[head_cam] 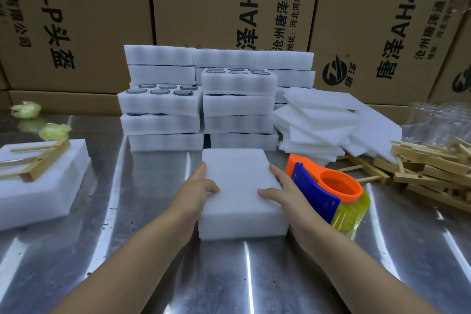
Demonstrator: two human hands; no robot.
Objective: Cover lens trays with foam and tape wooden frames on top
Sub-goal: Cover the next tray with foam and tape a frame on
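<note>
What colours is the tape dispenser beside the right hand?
The tape dispenser is orange with a blue front guard, holding a yellowish tape roll; the head view shows it clearly.

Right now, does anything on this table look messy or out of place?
Yes. The wooden frames lie in a jumbled heap at far right, the loose foam sheets beside them are fanned crookedly, and two crumpled yellow-green wads sit at far left. The foam block in front sits square.

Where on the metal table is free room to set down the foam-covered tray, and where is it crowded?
Free: the strip of table between the framed tray on the left and the foam-covered tray, and the near edge. Crowded: the right, with tape dispenser, wooden frames and foam sheets; tray stacks behind.
</note>
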